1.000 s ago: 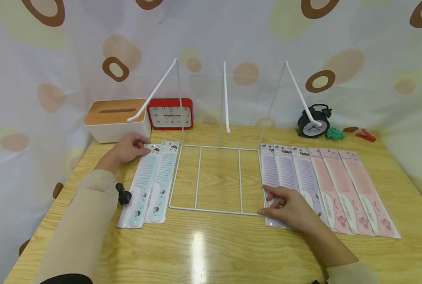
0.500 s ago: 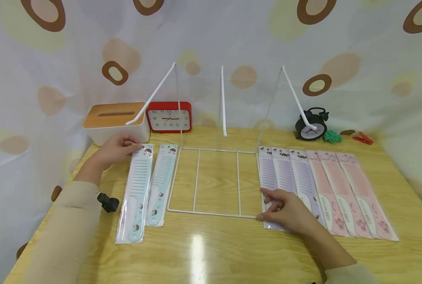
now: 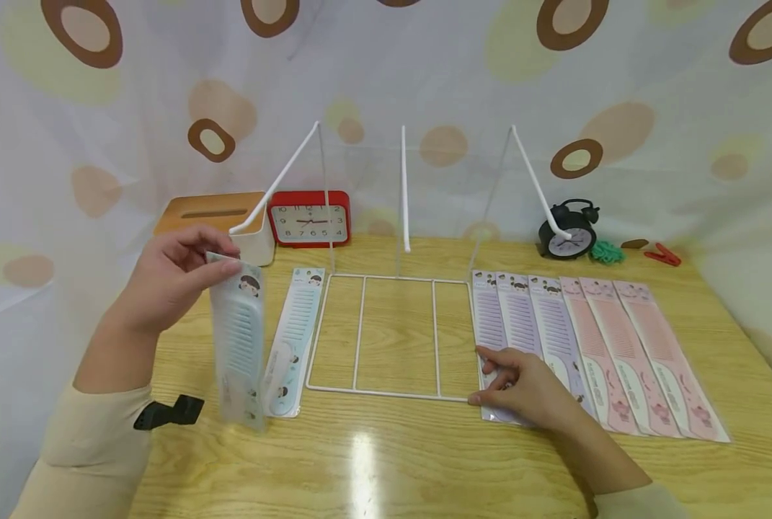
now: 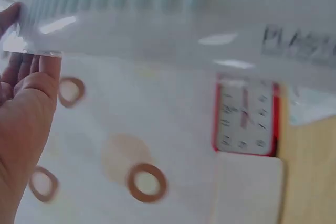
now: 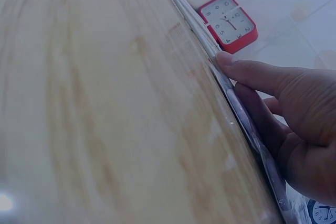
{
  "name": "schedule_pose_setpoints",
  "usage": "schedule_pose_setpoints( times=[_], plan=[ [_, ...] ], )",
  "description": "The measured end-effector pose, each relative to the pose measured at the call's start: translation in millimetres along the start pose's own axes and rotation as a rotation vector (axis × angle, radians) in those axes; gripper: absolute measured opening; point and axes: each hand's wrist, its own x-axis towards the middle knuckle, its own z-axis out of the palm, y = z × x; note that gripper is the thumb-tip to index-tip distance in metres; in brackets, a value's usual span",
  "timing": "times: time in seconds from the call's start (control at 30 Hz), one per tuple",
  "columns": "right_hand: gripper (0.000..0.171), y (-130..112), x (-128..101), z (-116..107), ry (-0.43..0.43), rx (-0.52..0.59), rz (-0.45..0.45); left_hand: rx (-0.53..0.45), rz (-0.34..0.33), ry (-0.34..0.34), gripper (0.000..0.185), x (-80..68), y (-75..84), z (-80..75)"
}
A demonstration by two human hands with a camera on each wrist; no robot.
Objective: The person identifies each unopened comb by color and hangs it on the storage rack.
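Head view: left hand (image 3: 165,285) pinches glossy-sleeved comb (image 3: 238,346); right hand (image 3: 528,389) flat on lilac comb (image 3: 492,339).

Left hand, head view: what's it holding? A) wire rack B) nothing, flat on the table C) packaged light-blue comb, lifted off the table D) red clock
C: the left hand pinches the top of the packaged light-blue comb, which hangs clear of the table, while a second blue comb lies beside the wire rack.
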Motion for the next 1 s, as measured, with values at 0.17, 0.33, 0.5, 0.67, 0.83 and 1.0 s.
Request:
schedule_pose_setpoints(
  times=[0.17,0.33,0.5,0.67,0.83,1.0],
  plan=[
    [0.083,-0.2,-1.3,1.3,0.0,0.015,0.015,-0.145,0.266,-0.053,0.021,4.5,21.1,19.4],
    [0.082,-0.6,-1.0,1.3,0.005,0.018,0.006,-0.184,0.351,0.045,0.016,9.3,30.9,33.3],
    [0.082,-0.7,0.4,1.1,0.006,0.017,0.01,-0.24,0.392,0.08,0.015,14.3,35.8,36.3],
    [0.082,-1.7,0.5,0.2,0.006,0.031,0.005,-0.208,0.385,0.029,0.012,15.1,38.2,36.5],
    [0.082,-4.2,0.6,-0.8,0.006,0.037,0.014,-0.277,0.372,-0.032,0.011,14.5,36.9,34.0],
    [0.082,-4.3,0.4,0.0,0.008,0.021,0.025,-0.332,0.322,-0.084,0.015,15.6,35.9,31.9]
  ],
)
